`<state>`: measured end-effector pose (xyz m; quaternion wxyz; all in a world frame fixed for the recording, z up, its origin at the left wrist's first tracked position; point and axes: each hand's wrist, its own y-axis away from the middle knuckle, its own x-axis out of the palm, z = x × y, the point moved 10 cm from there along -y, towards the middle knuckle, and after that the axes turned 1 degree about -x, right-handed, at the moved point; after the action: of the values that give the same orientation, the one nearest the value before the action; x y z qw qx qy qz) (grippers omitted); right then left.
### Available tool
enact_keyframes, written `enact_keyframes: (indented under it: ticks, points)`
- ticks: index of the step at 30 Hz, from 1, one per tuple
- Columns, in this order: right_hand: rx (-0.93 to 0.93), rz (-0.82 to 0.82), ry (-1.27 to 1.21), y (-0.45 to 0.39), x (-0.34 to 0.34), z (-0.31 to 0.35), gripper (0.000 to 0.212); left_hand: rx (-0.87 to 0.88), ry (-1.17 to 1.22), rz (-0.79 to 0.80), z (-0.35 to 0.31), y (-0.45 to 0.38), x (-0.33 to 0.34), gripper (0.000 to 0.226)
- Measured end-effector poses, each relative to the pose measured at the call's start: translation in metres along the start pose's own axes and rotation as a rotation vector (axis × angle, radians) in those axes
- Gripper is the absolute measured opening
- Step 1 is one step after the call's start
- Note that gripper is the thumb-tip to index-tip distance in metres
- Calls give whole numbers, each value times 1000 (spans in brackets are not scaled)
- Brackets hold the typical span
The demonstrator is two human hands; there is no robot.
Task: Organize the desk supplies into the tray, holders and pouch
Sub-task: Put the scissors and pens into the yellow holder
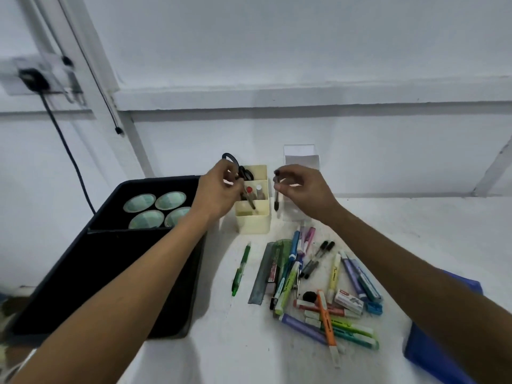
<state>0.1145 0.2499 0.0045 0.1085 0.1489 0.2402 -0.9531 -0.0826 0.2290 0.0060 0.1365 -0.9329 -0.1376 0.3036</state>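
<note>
No readable labels. Your left hand pinches a pen into the cream holder; right hand pinches a dark pen over the clear holder. Marker pile near, black tray left.

The head view looks forward and down, close over the white desk, facing the wall.

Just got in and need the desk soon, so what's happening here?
A person is sorting desk supplies. The left hand is putting a pen into the cream holder, which already holds scissors. The right hand pinches a dark pen upright at the clear holder. A pile of markers and pens still lies loose on the desk, and the black tray holds four round tins.
</note>
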Motion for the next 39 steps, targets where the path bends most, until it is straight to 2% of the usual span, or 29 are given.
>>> enact_keyframes:
  ticks: [3, 8, 13, 24, 28, 34, 39]
  points:
    - [-17, -34, -24, -16, 12, 7, 20, 44, -62, -66, -6, -4, -14, 13]
    - [-38, -21, 11, -24, 37, -6, 20, 62, -155, -40, 4, -5, -15, 22]
    - [-32, -7, 34, -24, 53, -21, 24, 2, -166, -37, 16, -7, -13, 22]
    - [-83, -93, 26, -36, 51, -21, 23, 14, -222, 56, 32, -8, 9, 25]
    - [-51, -42, 61, -28, 63, -37, 21, 14, -296, 116, 39, -5, 19, 13]
    - [1, 75, 119, -18, 85, -50, 32, -29, -369, 200, 50, 2, 32, 15]
    - [81, 212, 93, -7, 93, -56, 55, -59, -377, 203, 55, 12, 31, 25]
